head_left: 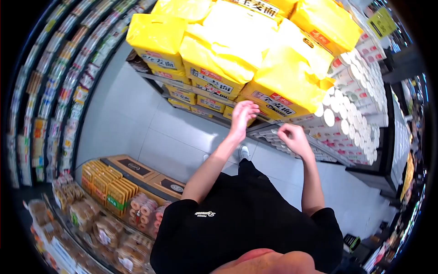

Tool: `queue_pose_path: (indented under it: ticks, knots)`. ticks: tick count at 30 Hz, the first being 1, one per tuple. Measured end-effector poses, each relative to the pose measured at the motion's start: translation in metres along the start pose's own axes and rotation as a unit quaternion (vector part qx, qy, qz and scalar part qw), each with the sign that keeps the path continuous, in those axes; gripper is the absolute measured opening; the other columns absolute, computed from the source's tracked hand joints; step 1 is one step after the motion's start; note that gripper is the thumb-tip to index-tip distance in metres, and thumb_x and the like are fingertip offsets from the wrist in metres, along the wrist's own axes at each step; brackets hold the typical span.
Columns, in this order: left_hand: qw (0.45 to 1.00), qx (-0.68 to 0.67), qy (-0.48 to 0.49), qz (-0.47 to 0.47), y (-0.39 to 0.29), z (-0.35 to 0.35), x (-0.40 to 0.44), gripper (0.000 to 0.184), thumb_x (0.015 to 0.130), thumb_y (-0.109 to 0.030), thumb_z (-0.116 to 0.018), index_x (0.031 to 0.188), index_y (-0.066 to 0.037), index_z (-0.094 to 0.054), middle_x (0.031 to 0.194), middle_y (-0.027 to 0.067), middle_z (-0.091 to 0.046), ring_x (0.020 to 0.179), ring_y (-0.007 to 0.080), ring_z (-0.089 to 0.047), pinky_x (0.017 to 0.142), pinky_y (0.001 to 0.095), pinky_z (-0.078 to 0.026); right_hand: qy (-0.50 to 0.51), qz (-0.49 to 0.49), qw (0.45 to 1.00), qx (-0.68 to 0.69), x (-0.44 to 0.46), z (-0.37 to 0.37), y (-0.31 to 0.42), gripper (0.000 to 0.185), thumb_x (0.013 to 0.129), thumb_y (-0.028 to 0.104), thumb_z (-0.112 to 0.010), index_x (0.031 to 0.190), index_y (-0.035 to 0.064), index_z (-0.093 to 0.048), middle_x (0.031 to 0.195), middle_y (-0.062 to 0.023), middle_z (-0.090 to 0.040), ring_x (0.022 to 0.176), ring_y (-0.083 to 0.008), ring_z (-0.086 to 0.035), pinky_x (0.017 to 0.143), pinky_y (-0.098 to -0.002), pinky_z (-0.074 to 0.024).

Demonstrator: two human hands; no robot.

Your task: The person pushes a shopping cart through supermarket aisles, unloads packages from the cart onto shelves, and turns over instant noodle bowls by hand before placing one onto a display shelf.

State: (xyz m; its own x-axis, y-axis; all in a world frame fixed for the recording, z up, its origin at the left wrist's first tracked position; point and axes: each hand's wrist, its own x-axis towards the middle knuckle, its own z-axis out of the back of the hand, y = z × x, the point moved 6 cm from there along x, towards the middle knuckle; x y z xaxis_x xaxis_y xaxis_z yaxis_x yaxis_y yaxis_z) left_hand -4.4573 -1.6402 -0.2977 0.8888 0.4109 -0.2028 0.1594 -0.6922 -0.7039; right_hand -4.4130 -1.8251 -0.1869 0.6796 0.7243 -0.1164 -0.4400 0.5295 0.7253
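Large yellow packages (219,64) with printed labels are stacked on a display shelf in front of me. My left hand (244,116) is raised by the lower front edge of the stack, fingers apart, with nothing visible in it. To its right, my right hand (293,137) hangs just below a yellow package (285,91) at the near corner. Its fingers are curled, and whatever they hold, if anything, is hidden. Whether either hand touches a package cannot be made out.
Curved shelves of small packets (59,100) line the left. Boxed and bagged baked goods (109,187) sit at the lower left. White rolls or cans (346,118) are stacked at the right, beside a dark stand (381,173). Grey floor (169,132) lies between.
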Motion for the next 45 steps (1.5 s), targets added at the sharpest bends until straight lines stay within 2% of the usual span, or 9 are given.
queue_pose_path:
  ticks: [3,7,21,25,30,32,34,36,45]
  knots:
    - [0.997,-0.040,-0.044,-0.054,-0.027,0.028,0.016,0.019,0.102,-0.018,-0.045,0.106,-0.003,-0.055,0.099,0.0123,-0.065,0.086,0.0197,-0.064,0.077,0.0318,-0.050,-0.034,0.002,0.994,-0.107,0.012,-0.027,-0.036,0.023,0.087,0.016,-0.065,0.105,0.0025,-0.066,0.101,-0.0156,-0.067,0.098,-0.0324,-0.066,0.088,-0.0393,-0.0517]
    - [0.999,-0.012,-0.044,-0.004,-0.034,0.048,0.038,0.023,0.101,-0.021,-0.047,0.093,-0.002,-0.059,0.089,0.0113,-0.067,0.079,0.0172,-0.061,0.074,0.0296,-0.049,-0.092,-0.066,0.991,-0.069,0.021,-0.026,-0.048,0.038,0.089,0.023,-0.063,0.119,-0.0008,-0.063,0.115,-0.0216,-0.067,0.108,-0.0358,-0.064,0.095,-0.0409,-0.0496]
    - [0.992,-0.009,-0.064,-0.107,-0.033,0.026,0.028,0.011,0.098,-0.017,-0.050,0.102,-0.007,-0.053,0.096,0.0044,-0.061,0.091,0.0155,-0.056,0.078,0.0328,-0.044,-0.008,-0.119,0.993,-0.016,-0.062,-0.053,-0.110,0.034,0.090,0.031,-0.059,0.116,0.0089,-0.063,0.107,-0.0130,-0.070,0.100,-0.0326,-0.066,0.086,-0.0430,-0.0518]
    - [0.982,-0.043,-0.164,-0.082,0.000,0.037,0.009,0.027,0.099,-0.022,-0.044,0.074,-0.014,-0.039,0.068,-0.0021,-0.040,0.060,0.0127,-0.034,0.057,0.0279,-0.035,-0.131,-0.193,0.965,0.120,-0.174,-0.103,-0.248,0.028,0.092,0.026,-0.058,0.110,0.0055,-0.065,0.097,-0.0160,-0.071,0.089,-0.0334,-0.067,0.079,-0.0414,-0.0530]
    - [0.961,-0.004,-0.275,0.033,0.135,0.133,-0.018,0.024,0.094,-0.023,-0.039,0.070,-0.020,-0.036,0.057,-0.0065,-0.037,0.045,0.0091,-0.031,0.042,0.0237,-0.029,-0.278,-0.578,0.764,0.074,-0.442,-0.231,-0.400,0.028,0.082,0.019,-0.055,0.096,-0.0013,-0.070,0.100,-0.0266,-0.068,0.097,-0.0407,-0.066,0.085,-0.0469,-0.0530]
    - [0.932,0.069,-0.335,0.123,0.205,0.167,-0.039,0.027,0.095,-0.030,-0.037,0.070,-0.020,-0.038,0.056,-0.0070,-0.039,0.045,0.0090,-0.036,0.043,0.0227,-0.032,-0.247,-0.630,0.712,0.186,-0.521,-0.269,-0.397,0.023,0.076,0.015,-0.057,0.082,-0.0023,-0.071,0.082,-0.0247,-0.069,0.078,-0.0361,-0.071,0.075,-0.0409,-0.0575]
    - [0.901,0.070,-0.311,0.294,0.277,0.196,-0.051,0.034,0.098,-0.036,-0.032,0.072,-0.019,-0.044,0.057,-0.0060,-0.046,0.050,0.0096,-0.045,0.050,0.0242,-0.042,-0.065,-0.586,0.793,0.153,-0.573,-0.363,-0.450,0.024,0.078,0.014,-0.056,0.084,-0.0039,-0.070,0.076,-0.0219,-0.069,0.066,-0.0320,-0.070,0.063,-0.0400,-0.0579]
    - [0.881,0.166,-0.226,0.382,0.324,0.181,-0.071,0.029,0.099,-0.034,-0.037,0.079,-0.016,-0.049,0.061,-0.0040,-0.052,0.054,0.0113,-0.051,0.053,0.0272,-0.046,-0.281,-0.677,0.538,0.416,-0.606,-0.345,-0.410,0.023,0.081,0.015,-0.056,0.084,-0.0036,-0.069,0.075,-0.0179,-0.070,0.062,-0.0276,-0.069,0.053,-0.0397,-0.0555]
    - [0.726,0.536,-0.013,0.430,0.494,-0.012,-0.034,0.014,0.099,-0.024,-0.051,0.105,-0.013,-0.055,0.082,0.0024,-0.062,0.071,0.0161,-0.062,0.063,0.0329,-0.050,-0.464,-0.581,0.415,0.525,-0.637,-0.270,-0.428,0.026,0.094,0.020,-0.054,0.112,0.0016,-0.061,0.091,-0.0109,-0.068,0.070,-0.0204,-0.066,0.060,-0.0340,-0.0524]
